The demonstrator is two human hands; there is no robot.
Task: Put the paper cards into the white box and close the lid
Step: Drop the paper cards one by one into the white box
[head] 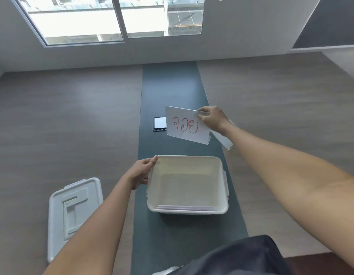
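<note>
The white box (223,187) stands open on the dark green strip of the table, in the middle of the view. Several paper cards (187,207) lie flat inside it against the near wall. My left hand (142,171) grips the box's far left corner. My right hand (212,118) pinches the top edge of a folded white card with red writing (185,127), held up beyond the box. Another folded white card (223,140) stands on the table under my right wrist. The box's white lid (73,211) lies on the table at the lower left.
A dark phone (160,124) lies on the green strip, partly behind the held card. Wood-toned table surface (73,126) spreads to both sides. A dark cloth (241,257) covers the near edge. A window wall stands beyond the table's far end.
</note>
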